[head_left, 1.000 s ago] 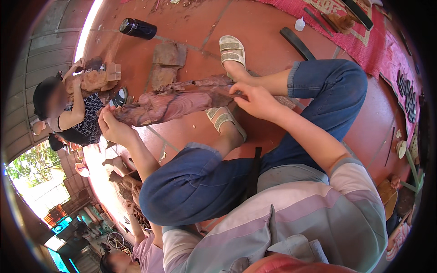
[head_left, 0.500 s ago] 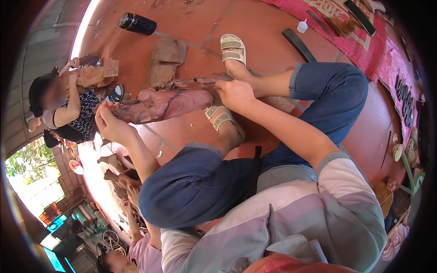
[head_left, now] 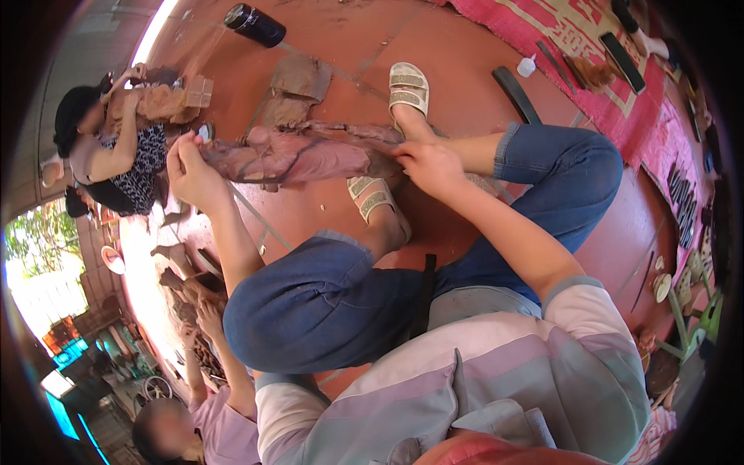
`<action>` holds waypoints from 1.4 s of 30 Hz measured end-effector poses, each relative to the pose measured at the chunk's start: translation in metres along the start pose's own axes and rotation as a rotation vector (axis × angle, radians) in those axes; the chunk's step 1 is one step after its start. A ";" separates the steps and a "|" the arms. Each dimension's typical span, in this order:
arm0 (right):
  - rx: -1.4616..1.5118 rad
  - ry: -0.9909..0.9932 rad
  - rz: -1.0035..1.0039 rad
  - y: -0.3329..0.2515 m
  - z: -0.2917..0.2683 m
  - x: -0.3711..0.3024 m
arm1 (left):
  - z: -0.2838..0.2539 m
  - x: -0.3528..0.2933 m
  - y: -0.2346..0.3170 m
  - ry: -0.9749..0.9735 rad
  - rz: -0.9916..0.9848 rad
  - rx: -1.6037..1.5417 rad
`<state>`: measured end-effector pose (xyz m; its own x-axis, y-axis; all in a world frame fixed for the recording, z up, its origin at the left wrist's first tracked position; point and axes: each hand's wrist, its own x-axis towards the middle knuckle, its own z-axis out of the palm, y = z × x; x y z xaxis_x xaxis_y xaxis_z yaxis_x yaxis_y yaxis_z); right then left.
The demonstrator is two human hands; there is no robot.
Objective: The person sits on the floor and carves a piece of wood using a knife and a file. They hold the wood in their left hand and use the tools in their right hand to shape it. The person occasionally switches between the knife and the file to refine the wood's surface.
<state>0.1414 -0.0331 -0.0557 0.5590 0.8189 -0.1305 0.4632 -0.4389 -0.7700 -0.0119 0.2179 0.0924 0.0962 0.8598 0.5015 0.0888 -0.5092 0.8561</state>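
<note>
A long reddish-brown carved wood piece point(head_left: 310, 157) with dark streaks stretches across in front of me, above the floor near my sandalled feet. My left hand point(head_left: 194, 177) is closed at its narrow left end, fingers pinched together and pointing up. Its right end is gripped by my right hand point(head_left: 432, 164), with the fingers bent over the edge. The wood lies nearly level, and its underside is hidden.
Brown blocks point(head_left: 298, 81) lie on the red tiled floor beyond the wood. A dark flask point(head_left: 254, 25) lies farther back, and a black curved bar point(head_left: 517, 96) is at right. Tools and a phone point(head_left: 622, 62) rest on a pink mat point(head_left: 531, 35). Two people work at left.
The wood piece has turned in my hands, so its broad ringed face no longer shows as before. Its left end has risen in the picture. The whole view has shifted slightly.
</note>
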 end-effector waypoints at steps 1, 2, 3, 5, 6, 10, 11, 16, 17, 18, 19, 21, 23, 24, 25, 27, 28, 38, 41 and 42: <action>-0.025 -0.008 0.042 0.008 -0.010 -0.008 | 0.000 0.001 0.000 -0.003 -0.001 0.000; -0.049 -0.014 0.084 0.017 -0.021 -0.015 | 0.000 0.002 0.000 -0.006 -0.001 0.000; -0.026 -0.013 0.106 0.030 -0.032 -0.022 | 0.002 0.000 0.003 0.004 -0.013 -0.039; 0.126 -0.055 0.230 0.044 -0.051 -0.034 | 0.002 0.000 0.000 0.006 -0.010 -0.042; 0.257 -0.098 0.328 0.044 -0.063 -0.038 | 0.002 0.000 0.000 0.000 -0.006 -0.042; 0.624 -0.109 0.358 0.032 -0.062 -0.051 | 0.003 0.000 0.001 -0.013 -0.027 -0.053; 0.490 -0.087 0.251 0.027 -0.051 -0.048 | 0.003 0.001 0.001 -0.009 -0.024 -0.044; -0.090 -0.051 -0.104 -0.018 0.004 0.008 | 0.000 0.001 0.000 -0.004 -0.005 -0.015; -0.164 -0.111 -0.069 -0.029 0.009 0.022 | 0.000 0.001 -0.001 -0.001 -0.004 -0.025; -0.235 -0.172 -0.033 -0.035 0.010 0.028 | 0.000 0.000 -0.001 0.001 -0.003 -0.034; -0.226 -0.163 -0.028 -0.036 0.008 0.024 | 0.000 0.000 -0.001 0.004 -0.002 -0.043; -0.206 -0.138 -0.023 -0.034 0.002 0.011 | -0.001 -0.006 0.004 0.003 -0.004 0.004; -0.202 -0.098 -0.069 -0.033 0.001 0.006 | -0.001 -0.002 0.006 0.015 0.014 0.008; -0.205 -0.076 -0.068 -0.029 0.000 0.000 | 0.002 -0.002 0.004 0.010 0.015 -0.018; -0.242 -0.108 -0.045 -0.030 0.003 0.005 | 0.006 -0.003 0.004 0.003 0.008 -0.042; -0.309 -0.173 -0.019 -0.036 0.010 0.028 | 0.007 -0.002 0.007 0.000 -0.029 -0.050; -0.282 -0.171 -0.026 -0.035 0.009 0.025 | 0.004 0.000 0.006 0.004 -0.040 -0.066; -0.291 -0.195 -0.023 -0.030 0.005 0.018 | 0.006 -0.003 0.005 0.018 -0.062 -0.041; -0.228 -0.120 -0.018 -0.027 0.002 -0.001 | 0.000 0.001 -0.003 -0.012 0.024 -0.012; -0.234 -0.108 -0.035 -0.024 0.002 -0.004 | 0.001 -0.001 -0.002 -0.025 0.011 -0.017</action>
<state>0.1267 -0.0247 -0.0382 0.4691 0.8642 -0.1820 0.6343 -0.4732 -0.6113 -0.0108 0.2181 0.0896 0.1223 0.8530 0.5074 0.0708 -0.5175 0.8528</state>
